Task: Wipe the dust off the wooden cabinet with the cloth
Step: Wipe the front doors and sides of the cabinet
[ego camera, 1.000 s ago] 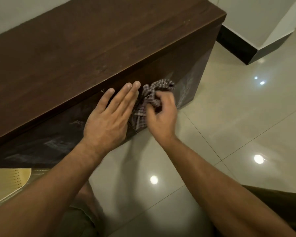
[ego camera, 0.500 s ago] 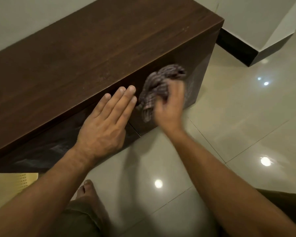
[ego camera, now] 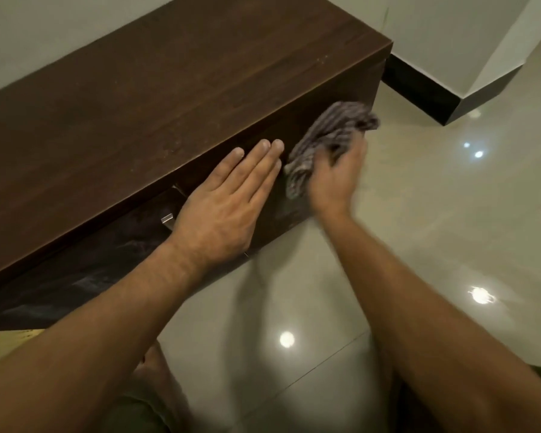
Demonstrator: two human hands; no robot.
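- The cabinet (ego camera: 169,98) stands on the floor (ego camera: 434,245) against the wall (ego camera: 44,35).
- The left hand (ego camera: 228,201) lies flat on the cabinet's front.
- The cloth (ego camera: 328,142) is just right of it, under the right hand (ego camera: 334,179), near the cabinet's right end.

Showing warm, dim indoor lighting from overhead. Throwing glare spots on the glossy tiled floor (ego camera: 450,245), brightest at the right and at centre bottom, with smaller pinpoints near the skirting (ego camera: 419,89). Casting a soft shadow on the tiles under the forearms. Smearing with motion blur at the right hand (ego camera: 334,179) and the cloth (ego camera: 328,135) it is gripping; staying fairly sharp at the left hand (ego camera: 228,207), lying flat on the cabinet (ego camera: 169,104) front. Sinking into deep shade along the cabinet's front face, with pale streaks catching light. Bowing straight edges towards the frame borders, wide-angle distortion. Softening at the lower corners.
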